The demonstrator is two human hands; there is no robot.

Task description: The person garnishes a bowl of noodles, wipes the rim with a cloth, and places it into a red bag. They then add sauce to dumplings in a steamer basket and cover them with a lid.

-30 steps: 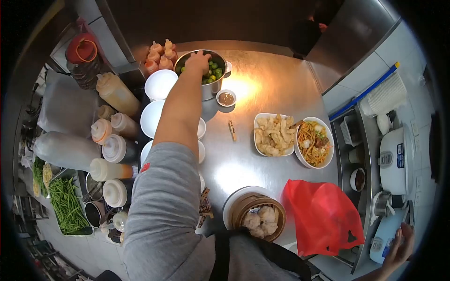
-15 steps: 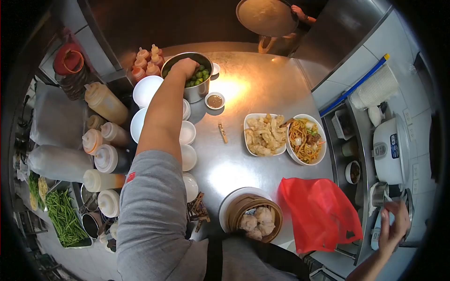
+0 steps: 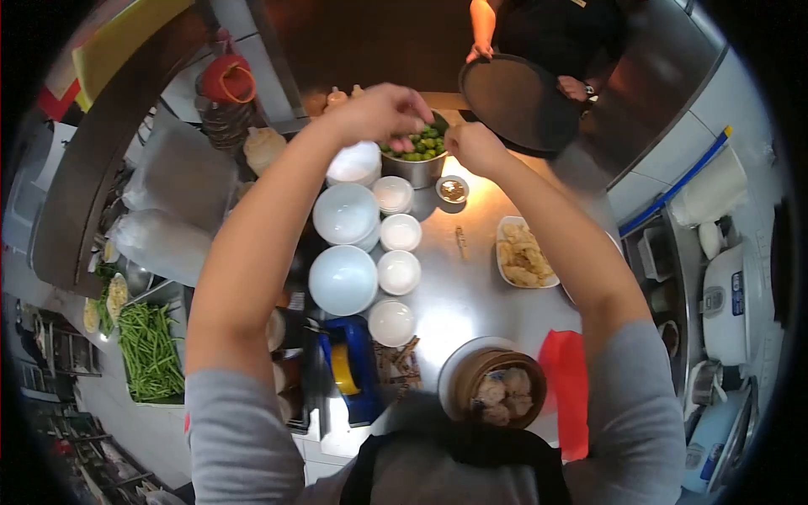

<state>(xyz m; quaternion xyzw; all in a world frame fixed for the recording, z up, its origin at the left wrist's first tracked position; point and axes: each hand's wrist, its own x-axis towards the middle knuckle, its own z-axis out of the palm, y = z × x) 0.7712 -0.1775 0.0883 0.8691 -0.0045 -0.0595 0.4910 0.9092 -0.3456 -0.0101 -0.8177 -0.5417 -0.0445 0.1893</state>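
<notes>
A steel pot full of small round green fruits stands at the far side of the counter. My left hand hovers over the pot's left side, its fingers apart and a little blurred. I see nothing held in it. At the pot's right rim my right hand is closed, with the fingertips at the metal edge. A small cup of brown sauce sits just in front of the pot. Below it lies a wooden clothespin.
Stacked white bowls and small dishes line the left. A dumpling steamer, a plate of fried food and a red bag are nearer me. Across the counter a person holds a dark round tray.
My left hand has come up out of the pot. My right hand has moved from the far right to the pot's rim. The other person's tray has come closer, and the view has shifted.
</notes>
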